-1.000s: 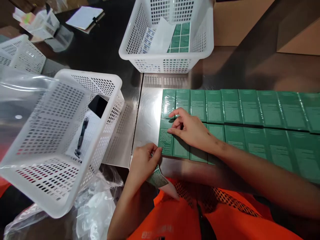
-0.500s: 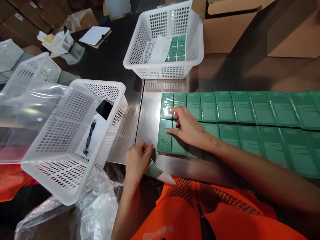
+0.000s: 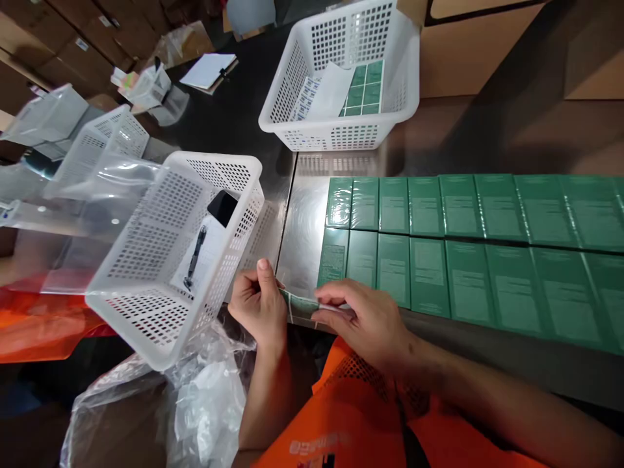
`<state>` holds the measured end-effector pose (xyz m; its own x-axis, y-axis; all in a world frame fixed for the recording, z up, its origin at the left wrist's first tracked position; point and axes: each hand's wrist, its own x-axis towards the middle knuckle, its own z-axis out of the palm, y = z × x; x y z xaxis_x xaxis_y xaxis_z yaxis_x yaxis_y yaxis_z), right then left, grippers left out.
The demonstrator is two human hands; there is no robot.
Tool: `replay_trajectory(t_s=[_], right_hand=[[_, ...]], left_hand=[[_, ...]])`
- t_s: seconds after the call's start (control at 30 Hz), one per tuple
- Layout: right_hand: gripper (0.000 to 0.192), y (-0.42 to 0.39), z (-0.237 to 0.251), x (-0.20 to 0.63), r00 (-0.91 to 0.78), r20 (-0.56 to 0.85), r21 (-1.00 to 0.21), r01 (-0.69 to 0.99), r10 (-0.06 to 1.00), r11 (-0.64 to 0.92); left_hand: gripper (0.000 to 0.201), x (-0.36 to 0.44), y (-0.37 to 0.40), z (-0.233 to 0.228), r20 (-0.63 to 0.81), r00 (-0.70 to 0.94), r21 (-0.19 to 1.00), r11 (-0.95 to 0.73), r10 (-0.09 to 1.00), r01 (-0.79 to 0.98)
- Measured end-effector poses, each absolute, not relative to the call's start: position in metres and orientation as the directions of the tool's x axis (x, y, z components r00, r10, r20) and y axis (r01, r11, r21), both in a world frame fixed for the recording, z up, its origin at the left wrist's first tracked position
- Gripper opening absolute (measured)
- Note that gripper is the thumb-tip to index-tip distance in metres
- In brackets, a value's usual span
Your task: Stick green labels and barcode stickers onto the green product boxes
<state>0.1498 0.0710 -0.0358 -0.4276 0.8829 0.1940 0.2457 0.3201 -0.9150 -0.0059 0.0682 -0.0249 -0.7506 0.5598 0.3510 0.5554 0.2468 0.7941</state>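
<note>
Two rows of green wrapped boxes [image 3: 468,247] lie flat on the steel table [image 3: 302,214]. At the table's near edge, my left hand [image 3: 258,302] and my right hand [image 3: 363,318] both pinch a thin sheet of green labels [image 3: 302,303], stretched between them just below the leftmost box of the near row. My thumb and fingers are closed on each end of the sheet.
A white basket [image 3: 180,260] with a pen and a black phone tilts at the left. Another white basket [image 3: 346,84] holding label sheets stands at the back. Clear plastic bags lie at the left and below. Cardboard boxes are at the far right. I wear an orange vest.
My right hand left the green boxes and came down to the table edge to grip the label sheet with my left hand, which lifted the sheet up.
</note>
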Motion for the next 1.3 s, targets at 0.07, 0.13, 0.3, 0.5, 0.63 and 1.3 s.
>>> replay_trajectory(t_s=[0.07, 0.13, 0.3, 0.5, 0.63, 1.3], right_hand=[[0.024, 0.073, -0.032, 0.152, -0.455, 0.091, -0.93, 0.28, 0.886, 0.239], [0.028, 0.075, -0.029, 0.155, -0.49, 0.013, -0.934, 0.305, 0.872, 0.186], [0.016, 0.08, -0.033, 0.162, -0.497, 0.173, -0.862, 0.34, 0.85, 0.375], [0.02, 0.076, -0.043, 0.165, -0.541, 0.654, -0.4, 0.347, 0.529, 0.848], [0.028, 0.06, -0.039, 0.172, -0.69, 0.598, -0.472, 0.106, 0.407, 0.875], [0.018, 0.154, -0.031, 0.227, -0.378, -0.167, -0.974, 0.205, 0.91, -0.094]], left_hand=[[0.041, -0.006, 0.066, -0.025, 0.333, -0.744, 0.79, 0.258, 0.58, 0.555], [0.041, -0.008, 0.064, -0.026, 0.346, -0.724, 0.748, 0.29, 0.597, 0.596], [0.044, -0.011, 0.064, -0.027, 0.374, -0.677, 0.638, 0.355, 0.634, 0.683], [0.047, -0.011, 0.071, -0.03, 0.333, -0.66, 0.6, 0.389, 0.673, 0.699], [0.044, -0.015, 0.077, -0.03, 0.326, -0.664, 0.575, 0.416, 0.672, 0.704], [0.03, 0.012, 0.065, -0.037, -0.29, 0.074, 0.781, 0.192, 0.954, 0.594]])
